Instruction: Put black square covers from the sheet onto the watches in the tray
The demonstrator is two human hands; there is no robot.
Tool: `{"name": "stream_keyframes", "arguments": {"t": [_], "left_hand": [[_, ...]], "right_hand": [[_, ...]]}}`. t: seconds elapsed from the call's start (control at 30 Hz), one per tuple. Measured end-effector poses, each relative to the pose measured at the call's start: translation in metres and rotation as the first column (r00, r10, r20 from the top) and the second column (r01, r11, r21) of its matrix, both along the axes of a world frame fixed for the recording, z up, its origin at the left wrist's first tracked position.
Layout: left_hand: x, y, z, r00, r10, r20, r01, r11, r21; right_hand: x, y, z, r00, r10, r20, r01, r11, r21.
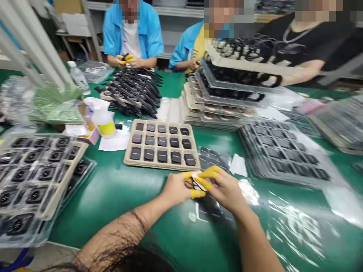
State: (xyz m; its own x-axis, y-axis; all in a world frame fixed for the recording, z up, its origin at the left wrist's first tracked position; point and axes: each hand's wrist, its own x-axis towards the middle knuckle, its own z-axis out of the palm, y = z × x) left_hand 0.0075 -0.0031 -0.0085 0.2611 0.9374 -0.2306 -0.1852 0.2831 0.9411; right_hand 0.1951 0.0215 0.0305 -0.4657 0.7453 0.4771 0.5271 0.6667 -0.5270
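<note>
My left hand (176, 190) and my right hand (227, 187) meet over the near middle of the table, with yellow covers on several fingertips. Pinched between both sets of fingers is a small black-and-white piece (196, 182); the fingers partly cover it, and its exact kind is unclear. Just beyond the hands lies a beige compartment tray (161, 165) holding rows of dark, square, flat pieces. Clear film sheets with dark squares (217, 156) lie behind and beneath my right hand.
Stacked trays of round-faced black watch parts (35, 195) stand at left. A spray bottle (103, 117), a pile of black straps (133, 90), a tall tray stack (198, 107) and more filled trays (278, 141) surround the green table (121, 204). People work across it.
</note>
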Motion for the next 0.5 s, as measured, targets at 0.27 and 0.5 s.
{"name": "stream_keyframes", "arguments": {"t": [0.27, 0.5], "left_hand": [[0.0022, 0.0046, -0.0009, 0.999, -0.036, -0.024, 0.037, 0.998, 0.043], [0.0045, 0.0047, 0.0029, 0.998, 0.006, -0.064, -0.006, 1.000, -0.003]], "right_hand": [[0.0061, -0.0002, -0.0032, 0.998, 0.056, 0.040, -0.053, 0.995, -0.079], [0.0080, -0.0026, -0.0042, 0.998, 0.018, 0.054, -0.012, 0.995, -0.103]]}}
